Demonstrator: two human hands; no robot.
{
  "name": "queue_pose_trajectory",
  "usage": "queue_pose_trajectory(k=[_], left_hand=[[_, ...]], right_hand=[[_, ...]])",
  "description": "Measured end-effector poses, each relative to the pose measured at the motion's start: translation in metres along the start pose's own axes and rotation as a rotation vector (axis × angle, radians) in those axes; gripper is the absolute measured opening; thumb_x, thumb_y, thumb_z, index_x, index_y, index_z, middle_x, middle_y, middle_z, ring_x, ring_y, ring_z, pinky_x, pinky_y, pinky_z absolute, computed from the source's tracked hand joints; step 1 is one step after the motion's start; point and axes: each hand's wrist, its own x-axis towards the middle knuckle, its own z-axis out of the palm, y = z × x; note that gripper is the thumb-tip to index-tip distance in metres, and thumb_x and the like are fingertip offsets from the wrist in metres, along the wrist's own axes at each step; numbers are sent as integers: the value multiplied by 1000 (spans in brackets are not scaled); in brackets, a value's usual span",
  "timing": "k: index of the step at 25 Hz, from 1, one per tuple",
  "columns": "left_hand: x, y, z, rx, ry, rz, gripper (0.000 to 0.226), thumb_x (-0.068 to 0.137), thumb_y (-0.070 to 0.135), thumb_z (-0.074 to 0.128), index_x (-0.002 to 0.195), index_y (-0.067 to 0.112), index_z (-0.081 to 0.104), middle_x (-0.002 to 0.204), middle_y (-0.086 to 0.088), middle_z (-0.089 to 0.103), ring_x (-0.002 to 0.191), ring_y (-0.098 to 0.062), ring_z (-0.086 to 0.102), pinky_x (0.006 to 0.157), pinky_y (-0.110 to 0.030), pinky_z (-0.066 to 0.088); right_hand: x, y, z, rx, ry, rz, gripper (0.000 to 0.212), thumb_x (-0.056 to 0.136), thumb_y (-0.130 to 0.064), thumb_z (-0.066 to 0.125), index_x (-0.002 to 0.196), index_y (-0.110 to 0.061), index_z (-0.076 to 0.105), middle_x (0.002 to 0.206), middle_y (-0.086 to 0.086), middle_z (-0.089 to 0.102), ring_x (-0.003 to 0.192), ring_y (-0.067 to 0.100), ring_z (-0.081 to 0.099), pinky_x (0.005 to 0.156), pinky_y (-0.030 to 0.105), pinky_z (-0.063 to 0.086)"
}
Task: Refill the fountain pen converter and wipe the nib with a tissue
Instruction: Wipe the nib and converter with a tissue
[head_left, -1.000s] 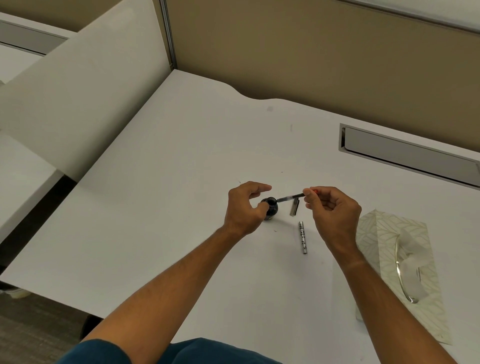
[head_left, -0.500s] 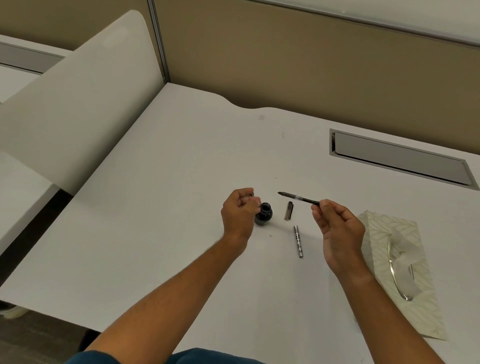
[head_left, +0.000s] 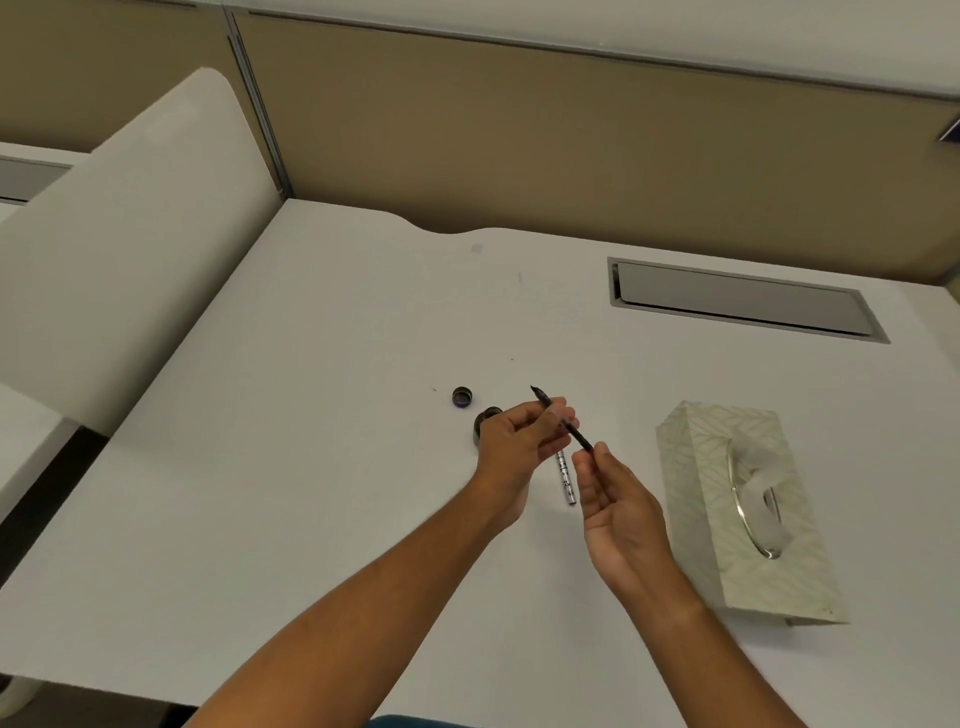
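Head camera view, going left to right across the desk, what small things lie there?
Small round dark bottle cap → silver metal pen barrel → pale patterned tissue box. The ink bottle, partly hidden by the left hand, is left out.

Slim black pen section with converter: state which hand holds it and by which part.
The left hand pinches the slim black pen section around its middle, nib end pointing up and away. The right hand's fingertips meet its rear converter end.

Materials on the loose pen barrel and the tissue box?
Pen barrel: looks like polished metal, silvery with bright glints and banded rings; chromed plastic is possible. Tissue box: seems matte printed cardboard, crisp folded edges and pale leaf pattern, with a shiny clear film around its slot.
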Motion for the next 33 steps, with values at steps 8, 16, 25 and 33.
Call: queue_pose_trajectory(k=[8,16,25,33], left_hand=[[-3,-6,8,35,-13,-105,11,91,12,65,90,5,73,92,-11,76,93,-24,74,75,-25,58],[2,-21,11,226,19,-141,11,85,14,72,86,4,74,88,-13,77,85,-23,75,68,-24,59],[6,-30,16,316,7,-166,9,82,15,76,84,6,75,88,-12,77,84,-22,75,69,-25,59],[8,-29,17,274,-11,-229,16,84,17,74,91,3,74,89,-12,78,85,-23,75,66,-23,58]], right_hand=[[-8,-3,-26,-318,-86,-46,8,84,-13,74,81,-9,79,87,15,76,85,26,75,68,24,59],[0,-68,-51,-1282,236,-942,8,85,-8,71,92,-12,73,86,2,72,79,20,69,68,23,54],[5,-121,-80,-1670,576,-713,29,84,-36,71,74,-10,66,75,12,66,71,33,62,62,34,47],[11,-129,-79,-1627,515,-660,32,91,-16,60,62,-10,49,64,9,59,61,30,54,67,33,37]])
